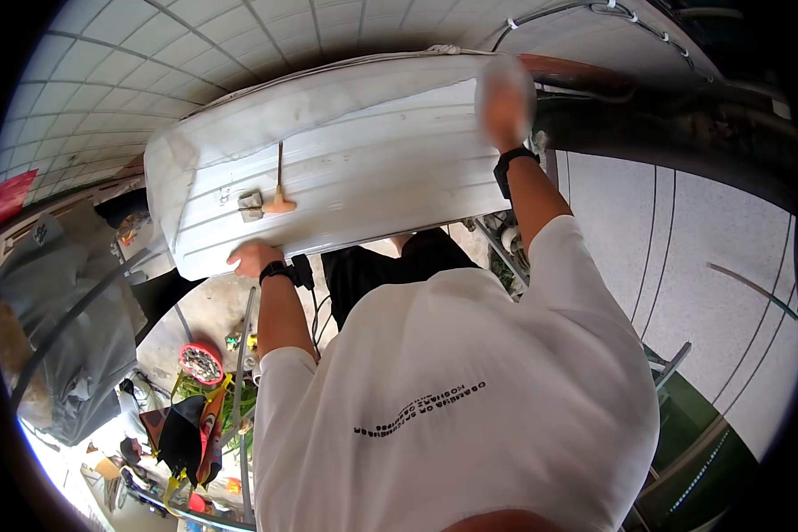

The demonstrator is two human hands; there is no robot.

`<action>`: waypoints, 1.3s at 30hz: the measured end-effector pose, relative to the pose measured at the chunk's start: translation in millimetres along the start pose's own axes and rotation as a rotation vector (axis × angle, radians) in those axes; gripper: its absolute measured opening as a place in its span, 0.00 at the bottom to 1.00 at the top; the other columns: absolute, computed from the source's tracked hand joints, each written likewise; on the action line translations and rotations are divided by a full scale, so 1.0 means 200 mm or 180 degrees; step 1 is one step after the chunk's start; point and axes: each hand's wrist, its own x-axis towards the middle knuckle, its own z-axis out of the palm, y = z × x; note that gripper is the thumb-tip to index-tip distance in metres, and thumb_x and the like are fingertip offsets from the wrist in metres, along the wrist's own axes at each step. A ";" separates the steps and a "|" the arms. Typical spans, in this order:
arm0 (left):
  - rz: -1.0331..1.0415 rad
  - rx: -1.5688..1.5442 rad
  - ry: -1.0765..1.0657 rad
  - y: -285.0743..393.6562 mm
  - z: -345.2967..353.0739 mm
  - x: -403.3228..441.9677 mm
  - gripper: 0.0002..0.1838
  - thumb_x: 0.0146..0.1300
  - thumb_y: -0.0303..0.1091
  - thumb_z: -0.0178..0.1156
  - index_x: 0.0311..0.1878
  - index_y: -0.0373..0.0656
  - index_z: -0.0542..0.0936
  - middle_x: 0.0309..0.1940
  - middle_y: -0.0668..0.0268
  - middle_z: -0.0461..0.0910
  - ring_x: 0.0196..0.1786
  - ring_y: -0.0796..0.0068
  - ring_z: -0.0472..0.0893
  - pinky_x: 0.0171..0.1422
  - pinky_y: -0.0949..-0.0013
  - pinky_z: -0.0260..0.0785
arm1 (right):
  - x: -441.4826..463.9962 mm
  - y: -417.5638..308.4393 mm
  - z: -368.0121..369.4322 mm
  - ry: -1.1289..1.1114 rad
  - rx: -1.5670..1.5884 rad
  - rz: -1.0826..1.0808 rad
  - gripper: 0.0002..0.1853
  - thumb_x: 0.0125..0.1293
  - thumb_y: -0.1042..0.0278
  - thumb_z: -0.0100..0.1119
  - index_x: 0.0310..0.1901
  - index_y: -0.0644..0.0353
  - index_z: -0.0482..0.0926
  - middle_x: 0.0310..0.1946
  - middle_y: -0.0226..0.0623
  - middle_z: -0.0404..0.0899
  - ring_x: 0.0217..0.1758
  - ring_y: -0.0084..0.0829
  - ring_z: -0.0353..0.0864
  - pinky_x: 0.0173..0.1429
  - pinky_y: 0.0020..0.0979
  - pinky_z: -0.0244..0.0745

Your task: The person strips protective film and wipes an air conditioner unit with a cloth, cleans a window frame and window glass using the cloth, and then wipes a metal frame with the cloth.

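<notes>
A long white ribbed surface (355, 168) lies in front of me, with loose pale sheeting along its far side. My left hand (255, 257) rests at its near left edge, palm down, fingers spread a little and nothing visible in them. My right hand (504, 111) reaches to the far right corner. A pale blur covers its fingers, so whatever they touch or hold is hidden. Between the hands, nearer the left one, lie a small grey square piece (250, 206) and a T-shaped tool (279, 204) with an orange-tan part and a thin dark shaft.
A tiled surface (106, 80) rises behind. Grey sheeting (58, 310) hangs at the left. Below left are a red bowl (201, 363) of small pieces, green leaves and a dark colourful bag (184, 439). Metal bars and a pale panel (683, 257) stand at the right.
</notes>
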 end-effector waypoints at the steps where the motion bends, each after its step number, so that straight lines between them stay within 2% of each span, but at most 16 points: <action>1: -0.0030 -0.0013 -0.0002 0.01 -0.01 0.00 0.34 0.76 0.59 0.36 0.60 0.33 0.68 0.57 0.41 0.78 0.55 0.38 0.80 0.56 0.40 0.76 | -0.01 0.10 0.01 -0.0027 -0.0169 0.0126 0.32 0.60 0.67 0.65 0.68 0.41 0.71 0.70 0.39 0.67 0.69 0.54 0.67 0.66 0.55 0.71; 3: 0.0082 0.0097 -0.0050 -0.08 0.07 0.18 0.34 0.76 0.58 0.37 0.61 0.31 0.67 0.56 0.39 0.77 0.55 0.38 0.80 0.57 0.41 0.76 | 0.00 0.17 0.10 -0.0071 -0.0260 0.0373 0.36 0.60 0.65 0.66 0.71 0.39 0.68 0.70 0.39 0.66 0.68 0.58 0.68 0.66 0.57 0.71; 4: 0.0042 0.0099 0.0002 -0.05 0.05 0.12 0.33 0.76 0.57 0.37 0.60 0.31 0.68 0.56 0.39 0.78 0.54 0.39 0.80 0.57 0.41 0.76 | 0.05 0.13 0.14 0.0322 0.0315 0.0675 0.36 0.59 0.65 0.67 0.71 0.39 0.68 0.70 0.39 0.66 0.67 0.59 0.68 0.66 0.57 0.71; 5: 0.0018 0.0133 0.0094 -0.02 0.03 0.06 0.33 0.76 0.57 0.38 0.60 0.30 0.69 0.55 0.38 0.78 0.54 0.39 0.81 0.57 0.42 0.76 | 0.02 0.08 0.17 0.0433 0.0489 0.0889 0.35 0.58 0.64 0.67 0.69 0.41 0.70 0.69 0.39 0.68 0.66 0.57 0.69 0.64 0.56 0.72; 7: 0.0147 0.0308 0.0316 -0.04 0.05 0.10 0.32 0.77 0.55 0.38 0.59 0.29 0.70 0.54 0.36 0.78 0.53 0.39 0.81 0.58 0.43 0.76 | -0.12 -0.05 0.27 0.0084 0.0122 0.1094 0.33 0.55 0.64 0.69 0.66 0.45 0.73 0.65 0.37 0.71 0.63 0.53 0.71 0.61 0.53 0.74; 8: 0.0293 0.0574 0.0258 -0.18 0.15 0.34 0.32 0.76 0.55 0.39 0.58 0.30 0.70 0.53 0.37 0.78 0.53 0.39 0.81 0.57 0.43 0.76 | -0.17 -0.17 0.28 0.0056 0.0057 0.1030 0.33 0.54 0.64 0.70 0.64 0.47 0.74 0.64 0.37 0.73 0.62 0.51 0.72 0.60 0.51 0.75; 10: 0.0540 0.0619 0.0096 -0.16 0.14 0.27 0.30 0.76 0.55 0.41 0.58 0.33 0.71 0.53 0.40 0.79 0.54 0.41 0.81 0.57 0.45 0.76 | -0.11 -0.54 -0.07 0.0160 0.0437 0.0643 0.31 0.51 0.65 0.70 0.61 0.47 0.76 0.61 0.35 0.74 0.60 0.48 0.73 0.59 0.49 0.75; 15: -0.0027 -0.0355 -0.0244 -0.07 0.05 0.13 0.32 0.75 0.57 0.42 0.60 0.32 0.70 0.56 0.44 0.78 0.55 0.45 0.81 0.57 0.48 0.77 | -0.31 -1.21 -0.41 0.0157 0.1452 -0.0321 0.31 0.46 0.69 0.72 0.57 0.48 0.78 0.58 0.33 0.75 0.55 0.46 0.74 0.58 0.45 0.76; 17: -0.0127 -0.0219 -0.0173 -0.07 0.05 0.14 0.33 0.75 0.58 0.42 0.61 0.33 0.70 0.58 0.47 0.78 0.57 0.46 0.80 0.58 0.49 0.77 | -0.38 -1.32 -0.51 -0.0162 0.1890 -0.0613 0.31 0.46 0.69 0.72 0.57 0.49 0.78 0.58 0.32 0.75 0.57 0.43 0.74 0.59 0.45 0.76; 20: -0.0058 0.0214 -0.0278 -0.09 0.07 0.21 0.33 0.75 0.60 0.40 0.63 0.37 0.67 0.58 0.50 0.79 0.58 0.48 0.80 0.58 0.50 0.76 | -0.50 -1.21 -0.57 -0.0272 0.2030 -0.0790 0.31 0.48 0.71 0.70 0.59 0.47 0.78 0.59 0.29 0.74 0.60 0.41 0.72 0.61 0.44 0.74; 22: -0.0279 -0.0098 -0.0246 -0.04 0.03 0.12 0.32 0.75 0.58 0.41 0.64 0.36 0.66 0.58 0.51 0.79 0.58 0.49 0.80 0.59 0.50 0.76 | -0.59 -1.02 -0.54 -0.0350 0.1833 -0.0761 0.32 0.49 0.72 0.68 0.60 0.45 0.78 0.60 0.27 0.74 0.60 0.40 0.72 0.60 0.45 0.74; 25: -0.0236 -0.0236 -0.0190 -0.03 0.02 0.11 0.31 0.76 0.55 0.41 0.62 0.34 0.67 0.59 0.49 0.78 0.59 0.47 0.80 0.60 0.48 0.74 | -0.78 -0.64 -0.44 -0.0597 0.1192 -0.0333 0.36 0.53 0.66 0.70 0.68 0.43 0.73 0.67 0.30 0.68 0.68 0.43 0.68 0.62 0.48 0.73; 29: 0.0004 -0.0430 -0.0134 -0.02 -0.04 0.04 0.30 0.77 0.54 0.41 0.61 0.32 0.70 0.60 0.44 0.77 0.60 0.44 0.78 0.62 0.46 0.72 | -1.02 -0.15 -0.18 -0.0351 0.0553 0.0235 0.35 0.60 0.58 0.66 0.71 0.44 0.70 0.71 0.33 0.67 0.67 0.48 0.70 0.62 0.50 0.76; 34: 0.0322 -0.0935 -0.0608 -0.12 -0.03 0.16 0.31 0.76 0.49 0.42 0.66 0.27 0.67 0.61 0.38 0.74 0.62 0.40 0.75 0.69 0.43 0.65 | -1.07 -0.14 -0.20 -0.0359 0.0258 0.0327 0.36 0.62 0.57 0.65 0.72 0.50 0.67 0.73 0.41 0.65 0.69 0.52 0.68 0.67 0.51 0.73; 37: 0.1789 -0.0489 -0.0856 -0.27 -0.01 0.50 0.33 0.72 0.41 0.46 0.71 0.23 0.61 0.68 0.34 0.66 0.70 0.37 0.68 0.76 0.45 0.58 | -1.02 -0.17 -0.22 -0.0680 -0.0019 0.0445 0.38 0.63 0.58 0.64 0.74 0.54 0.63 0.75 0.47 0.63 0.72 0.53 0.66 0.68 0.50 0.72; 39: 0.3069 0.0132 -0.0331 -0.31 -0.09 0.54 0.37 0.64 0.32 0.48 0.74 0.21 0.56 0.74 0.32 0.55 0.77 0.37 0.57 0.81 0.49 0.52 | -0.97 -0.09 -0.18 -0.0487 0.0076 0.0375 0.39 0.63 0.59 0.64 0.75 0.55 0.61 0.76 0.50 0.61 0.73 0.53 0.65 0.70 0.50 0.70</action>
